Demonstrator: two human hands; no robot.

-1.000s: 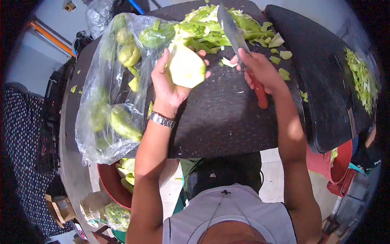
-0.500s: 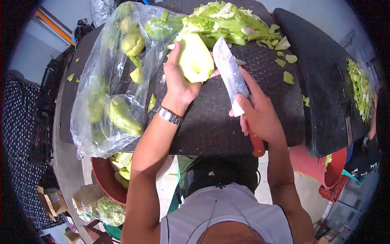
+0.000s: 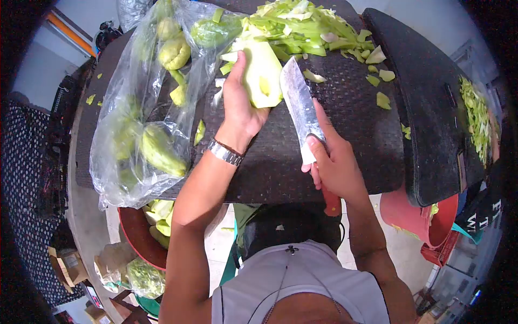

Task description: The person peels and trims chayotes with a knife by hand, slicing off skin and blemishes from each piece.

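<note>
A peeled, pale green chayote [image 3: 261,73] rests in my left hand [image 3: 241,105], its hollowed end toward me. My fingers curl under it, and the thumb lies along its left side. My right hand [image 3: 335,162] is closed round a broad knife [image 3: 302,100] with a red handle, its tip up beside the chayote's right edge. Beyond them lies a heap of green peelings [image 3: 302,29]. Left of my left hand, a clear plastic bag [image 3: 116,173] holds several unpeeled chayotes [image 3: 162,151].
Everything lies on a dark woven tabletop [image 3: 356,135], with loose peel scraps on it. At right stands another black surface [image 3: 431,108] with shredded green pieces [image 3: 477,119]. Below the edge are a red tub [image 3: 135,237] of peeled pieces and a reddish bucket [image 3: 399,216].
The knife has shifted slightly left, and its blade is now closer to the chayote. The chayote has turned a little in my left hand. Another scrap lies right of the blade.
</note>
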